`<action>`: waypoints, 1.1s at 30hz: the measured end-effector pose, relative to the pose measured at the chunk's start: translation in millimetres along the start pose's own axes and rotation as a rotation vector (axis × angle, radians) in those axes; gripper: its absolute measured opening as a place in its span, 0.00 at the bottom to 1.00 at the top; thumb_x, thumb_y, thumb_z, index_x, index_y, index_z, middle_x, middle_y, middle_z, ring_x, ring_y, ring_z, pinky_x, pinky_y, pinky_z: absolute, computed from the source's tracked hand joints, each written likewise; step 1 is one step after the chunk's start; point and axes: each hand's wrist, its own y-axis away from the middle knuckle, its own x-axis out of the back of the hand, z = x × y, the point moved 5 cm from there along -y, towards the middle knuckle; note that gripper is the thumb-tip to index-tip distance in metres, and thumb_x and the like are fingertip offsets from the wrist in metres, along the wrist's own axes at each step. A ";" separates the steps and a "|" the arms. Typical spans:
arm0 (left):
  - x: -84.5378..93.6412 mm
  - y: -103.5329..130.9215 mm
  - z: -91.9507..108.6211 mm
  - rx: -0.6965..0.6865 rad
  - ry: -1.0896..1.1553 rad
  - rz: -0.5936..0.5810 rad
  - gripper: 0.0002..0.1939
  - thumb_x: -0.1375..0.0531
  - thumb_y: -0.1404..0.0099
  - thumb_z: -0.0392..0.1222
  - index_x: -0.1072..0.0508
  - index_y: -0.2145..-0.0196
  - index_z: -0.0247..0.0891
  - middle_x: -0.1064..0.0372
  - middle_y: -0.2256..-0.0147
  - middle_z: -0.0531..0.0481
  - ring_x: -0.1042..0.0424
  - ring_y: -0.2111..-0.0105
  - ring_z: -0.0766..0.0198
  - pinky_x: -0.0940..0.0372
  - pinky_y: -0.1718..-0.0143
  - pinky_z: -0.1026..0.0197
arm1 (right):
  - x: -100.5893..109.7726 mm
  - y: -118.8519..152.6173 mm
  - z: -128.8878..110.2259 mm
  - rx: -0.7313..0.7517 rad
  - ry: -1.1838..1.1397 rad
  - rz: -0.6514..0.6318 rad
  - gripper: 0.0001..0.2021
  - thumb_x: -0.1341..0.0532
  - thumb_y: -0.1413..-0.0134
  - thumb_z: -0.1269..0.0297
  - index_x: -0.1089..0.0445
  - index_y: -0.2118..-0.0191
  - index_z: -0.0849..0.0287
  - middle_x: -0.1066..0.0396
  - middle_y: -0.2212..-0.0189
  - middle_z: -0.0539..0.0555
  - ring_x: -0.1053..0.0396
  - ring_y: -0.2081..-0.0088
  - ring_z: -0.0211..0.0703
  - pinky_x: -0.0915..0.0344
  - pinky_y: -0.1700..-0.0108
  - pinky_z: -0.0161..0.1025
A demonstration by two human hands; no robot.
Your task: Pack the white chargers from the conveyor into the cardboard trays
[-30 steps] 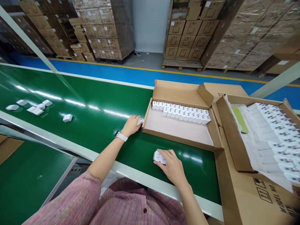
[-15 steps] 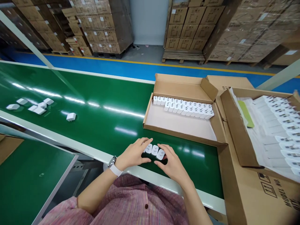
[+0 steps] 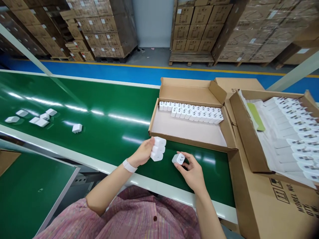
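Grouping seems underway: three plugs point(image 3: 158, 149) are pinched by left hand point(image 3: 143, 153), one plug point(image 3: 177, 159) by right hand point(image 3: 194, 173); alignment needed.

7 loose plugs point(image 3: 77, 128) sat on the belt point(image 3: 107, 142), left hand point(image 3: 144, 152) had 3 plugs point(image 3: 159, 149), right hand point(image 3: 193, 173) 1 plug point(image 3: 177, 159). Middle box point(image 3: 191, 141) and right box point(image 3: 246, 142) made 2 open ones: first held 2 plug rows point(image 3: 196, 116), too tight to count, second held 1 green strip point(image 3: 256, 118) and more plugs than I could count
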 end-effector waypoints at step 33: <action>131.0 -100.6 64.0 -0.380 -1.281 0.652 0.23 0.45 0.25 0.48 0.35 0.37 0.35 0.33 0.41 0.34 0.37 0.37 0.46 0.40 0.36 0.46 | -5.2 2.3 -21.8 0.106 0.302 -0.034 0.22 0.37 0.41 0.52 0.27 0.43 0.52 0.22 0.63 0.55 0.31 0.70 0.45 0.29 0.66 0.43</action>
